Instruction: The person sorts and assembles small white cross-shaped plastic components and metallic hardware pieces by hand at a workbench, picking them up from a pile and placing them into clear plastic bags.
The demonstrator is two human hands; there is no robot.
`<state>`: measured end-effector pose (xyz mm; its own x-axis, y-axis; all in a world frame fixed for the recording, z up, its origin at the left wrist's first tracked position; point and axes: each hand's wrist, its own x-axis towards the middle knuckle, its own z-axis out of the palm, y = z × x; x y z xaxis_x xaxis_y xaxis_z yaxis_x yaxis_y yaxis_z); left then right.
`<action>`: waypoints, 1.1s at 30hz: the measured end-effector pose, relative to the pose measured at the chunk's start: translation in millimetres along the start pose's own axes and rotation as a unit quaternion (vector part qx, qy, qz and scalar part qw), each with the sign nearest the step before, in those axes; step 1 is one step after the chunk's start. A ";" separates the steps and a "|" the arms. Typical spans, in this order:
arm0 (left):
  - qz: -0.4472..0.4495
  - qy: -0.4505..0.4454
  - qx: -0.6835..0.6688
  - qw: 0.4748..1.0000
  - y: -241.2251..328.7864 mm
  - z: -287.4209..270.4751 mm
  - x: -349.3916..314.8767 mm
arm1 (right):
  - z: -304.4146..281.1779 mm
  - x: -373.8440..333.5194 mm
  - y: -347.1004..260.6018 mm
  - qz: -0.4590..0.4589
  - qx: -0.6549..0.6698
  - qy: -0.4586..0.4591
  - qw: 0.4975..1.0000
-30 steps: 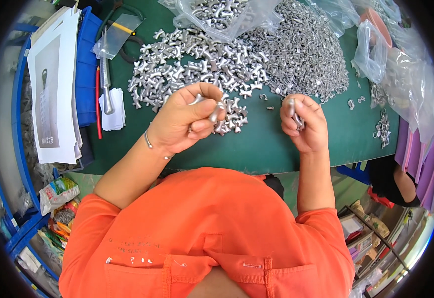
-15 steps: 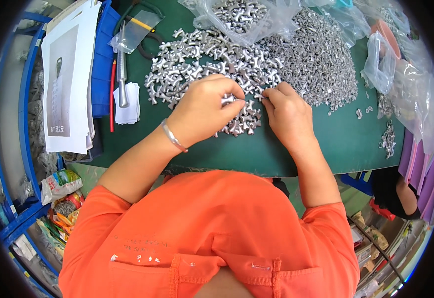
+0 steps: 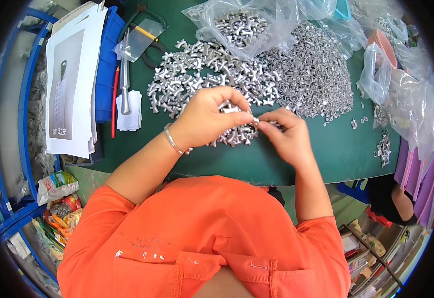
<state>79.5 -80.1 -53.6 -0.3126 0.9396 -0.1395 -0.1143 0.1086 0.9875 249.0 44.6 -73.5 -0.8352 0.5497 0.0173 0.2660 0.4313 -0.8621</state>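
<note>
My left hand [image 3: 208,116] and my right hand [image 3: 290,138] meet over the near part of the green table, both with fingers pinched. Between their fingertips is a small silver metal piece [image 3: 254,120], mostly covered by the fingers; its full shape is hidden. Beneath and beside my left hand lies a small heap of silver bone-shaped metal pieces [image 3: 236,135]. Farther off spreads a larger pile of the same bone-shaped pieces [image 3: 182,74]. To its right is a broad mound of tiny silver metal parts [image 3: 321,74].
An open plastic bag [image 3: 204,22] of bone-shaped pieces sits at the back. Left are a blue bin [image 3: 106,64], printed sheets [image 3: 73,84], a red pencil-like stick [image 3: 114,102], a metal-handled tool [image 3: 125,94] and paper slips [image 3: 129,111]. Plastic bags [image 3: 376,69] and a pink container [image 3: 385,47] stand right.
My right hand has moved left and slightly nearer, its fingertips now meeting those of my left hand at a small metal piece. The whole view has shifted slightly.
</note>
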 end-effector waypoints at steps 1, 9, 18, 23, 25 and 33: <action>-0.118 -0.013 -0.153 0.981 8.5 -5.9 -3.3 | 7.6 -0.8 -6.2 0.011 -0.077 -0.002 0.997; -0.070 0.072 -0.215 0.971 1.2 -23.2 -8.8 | -14.1 -4.3 0.6 0.206 0.440 -0.104 0.868; 0.104 -0.038 0.565 0.818 -3.4 0.4 3.1 | 25.9 7.1 -19.0 -0.023 -0.158 0.001 0.987; 0.148 0.012 0.496 0.856 -10.3 -7.5 0.9 | 25.5 10.3 -8.5 -0.042 -0.115 0.038 0.992; 0.207 0.052 0.314 0.925 -9.0 -12.4 0.1 | 15.5 7.2 -6.4 0.111 0.163 -0.011 0.980; -0.089 -0.001 -0.461 0.883 2.6 -34.6 -16.5 | -6.5 -7.4 -8.1 0.223 0.244 -0.058 0.942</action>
<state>51.7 -106.6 -51.2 -0.2103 0.9353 -0.2844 -0.8809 -0.0552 0.4700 256.1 41.7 -63.4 -0.7472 0.5049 -0.4321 0.3735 -0.2188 -0.9015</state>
